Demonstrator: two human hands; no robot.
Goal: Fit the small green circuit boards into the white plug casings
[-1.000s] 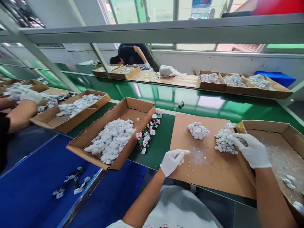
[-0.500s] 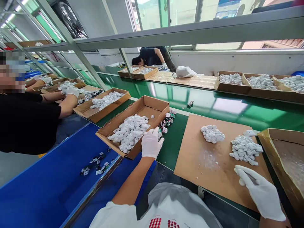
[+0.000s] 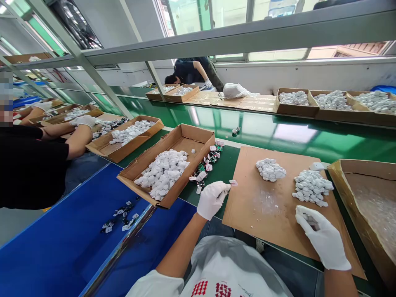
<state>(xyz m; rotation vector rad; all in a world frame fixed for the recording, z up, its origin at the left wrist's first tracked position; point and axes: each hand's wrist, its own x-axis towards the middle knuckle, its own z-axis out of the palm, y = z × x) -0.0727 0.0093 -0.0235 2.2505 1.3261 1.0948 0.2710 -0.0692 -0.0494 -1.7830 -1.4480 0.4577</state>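
My left hand (image 3: pixel 213 200), in a white glove, pinches a small flat white part (image 3: pixel 233 182) over the left edge of a brown cardboard sheet (image 3: pixel 244 206). To its left lies a row of small parts with white squares, green boards and black bits (image 3: pixel 206 165). My right hand (image 3: pixel 323 235), also gloved, hovers above the sheet's right side; its fingers curl with a gap between thumb and fingers, and I see nothing in them. Just beyond it sits a larger pile of white pieces (image 3: pixel 312 187). A smaller pile of white pieces (image 3: pixel 270 170) lies to its left.
A cardboard tray of white pieces (image 3: pixel 198 159) stands left of the row. Another cardboard box (image 3: pixel 359 167) borders the sheet on the right. Blue sheeting (image 3: pixel 77 231) with scattered parts lies at lower left. A co-worker (image 3: pixel 34 165) works at left, another (image 3: pixel 192 72) beyond the green belt (image 3: pixel 262 140).
My left hand has moved right from the row beside the tray to the sheet's edge, with a small white part now between its fingertips. My right hand has shifted slightly left and up.
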